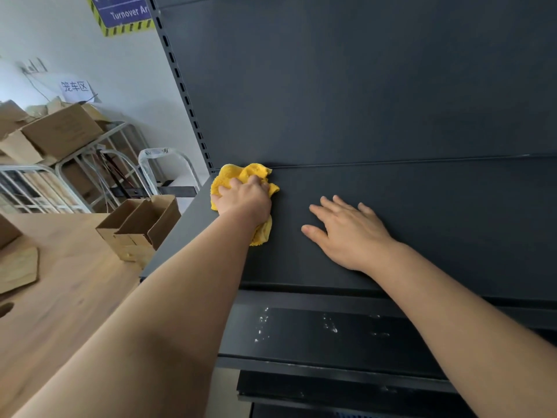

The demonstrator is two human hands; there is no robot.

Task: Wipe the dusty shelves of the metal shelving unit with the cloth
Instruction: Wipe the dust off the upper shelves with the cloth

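Observation:
A dark grey metal shelving unit fills the right of the head view, and its top shelf (452,224) is a flat dark board. A crumpled yellow cloth (233,173) lies on that shelf in the far left corner, against the back panel. My left hand (245,199) presses down on the cloth and grips it. My right hand (349,230) rests flat on the shelf, fingers spread, a little to the right of the cloth. A lower shelf (316,330) below shows white dust specks.
The slotted upright post (184,92) of the unit rises at the shelf's left end. Open cardboard boxes (141,224) stand on the wooden floor left of the shelf. Metal cage carts with more cartons (60,131) line the white wall behind.

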